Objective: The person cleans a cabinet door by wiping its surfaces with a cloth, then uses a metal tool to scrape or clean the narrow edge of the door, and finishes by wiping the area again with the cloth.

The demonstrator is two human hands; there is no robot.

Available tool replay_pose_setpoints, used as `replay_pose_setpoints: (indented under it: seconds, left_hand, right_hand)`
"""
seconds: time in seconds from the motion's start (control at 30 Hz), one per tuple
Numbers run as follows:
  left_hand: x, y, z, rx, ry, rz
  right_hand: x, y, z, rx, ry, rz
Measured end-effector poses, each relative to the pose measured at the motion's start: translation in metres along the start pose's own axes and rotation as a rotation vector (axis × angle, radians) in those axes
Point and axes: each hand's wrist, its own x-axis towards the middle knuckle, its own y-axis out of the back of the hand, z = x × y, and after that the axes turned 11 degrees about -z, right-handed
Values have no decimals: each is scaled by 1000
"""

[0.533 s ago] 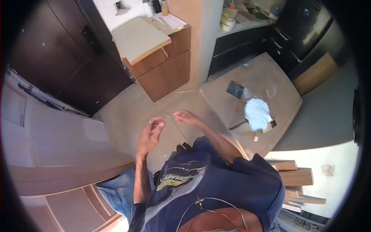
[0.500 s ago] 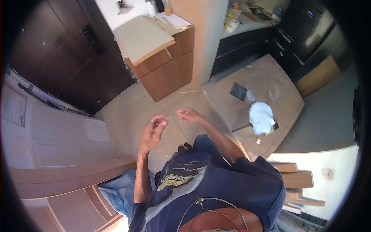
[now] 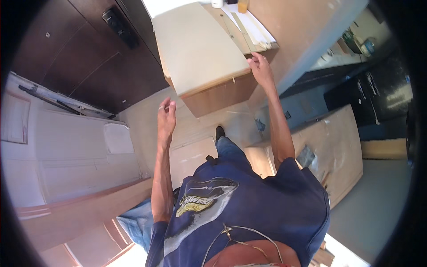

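Note:
A pale board [image 3: 202, 49] lies on top of a wooden cabinet [image 3: 222, 99], its near edge over the cabinet front. My right hand [image 3: 261, 70] reaches to the board's near right corner, with thumb and forefinger a little apart and nothing seen between them. Whether the fingertips touch the board or only hover beside it is hard to tell. Lower and to the left, my left hand [image 3: 166, 118] is raised in the air left of the cabinet's near corner. Its fingers are loosely bent, and it holds nothing.
Papers [image 3: 255, 31] and a small orange container [image 3: 243, 6] are on the cabinet top beyond the board. To the left is a dark door [image 3: 80, 49] with a black lock [image 3: 120, 27]. A brown table-like panel [image 3: 342, 147] stands at my right.
I have moved forward, so the cabinet and board are nearer. My right hand has moved from beside my left hand out to the board's corner. My hands are now wide apart.

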Motion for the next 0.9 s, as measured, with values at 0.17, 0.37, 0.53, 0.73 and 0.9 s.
replay_pose_setpoints:
  seconds: [0.17,0.37,0.53,0.73,0.9]
  left_hand:
    - [78,-12,-11,103,152,-99]
    - [86,-11,-1,139,331,-34]
    - [107,-14,22,121,418,-103]
    - [110,-10,45,33,377,-18]
    - [98,-6,66,22,288,-50]
  right_hand:
    - [53,-11,37,-161,-145,-264]
    - [65,-7,9,-112,-236,-343]
    - [74,-15,13,-182,-295,-270]
    - [82,-8,-5,-183,-219,-155]
    - [79,12,-21,-276,-154,-97]
